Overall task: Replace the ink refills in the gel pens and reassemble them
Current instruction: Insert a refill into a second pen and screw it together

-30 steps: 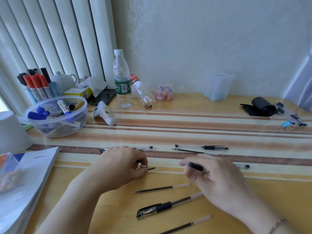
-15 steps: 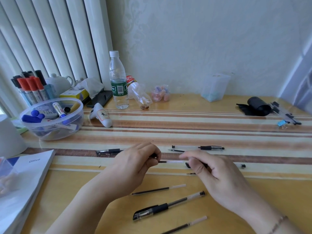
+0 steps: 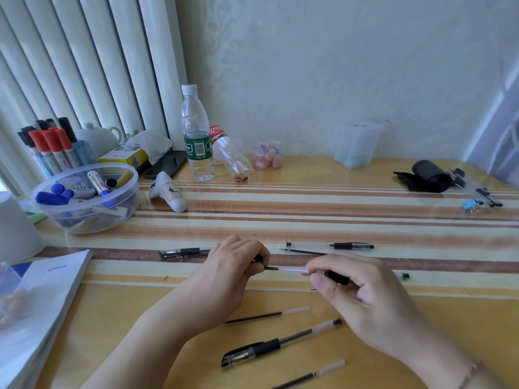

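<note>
My left hand (image 3: 233, 273) pinches the dark tip end of a thin ink refill (image 3: 289, 269). My right hand (image 3: 365, 299) grips a pen barrel with a black grip (image 3: 335, 277); the refill's clear end meets it at my fingertips. Both are held just above the striped table mat (image 3: 309, 220). Near me lie two loose refills (image 3: 266, 315) (image 3: 309, 374) and a capped black pen (image 3: 280, 343) between them. Farther off lie another capped pen (image 3: 185, 251), a clear pen (image 3: 331, 245) with a refill (image 3: 303, 251) beside it, and a small pen part (image 3: 403, 275).
A clear bowl of markers (image 3: 84, 217) and a marker cup (image 3: 53, 147) stand at the left, with a white cup (image 3: 14, 228) and a booklet (image 3: 36, 304). A water bottle (image 3: 196, 136) stands at the back. A black roll (image 3: 427, 176) lies at far right.
My left hand has lifted off the table with a refill. Both hands have come together, and the refill now spans between them at the barrel's mouth.
</note>
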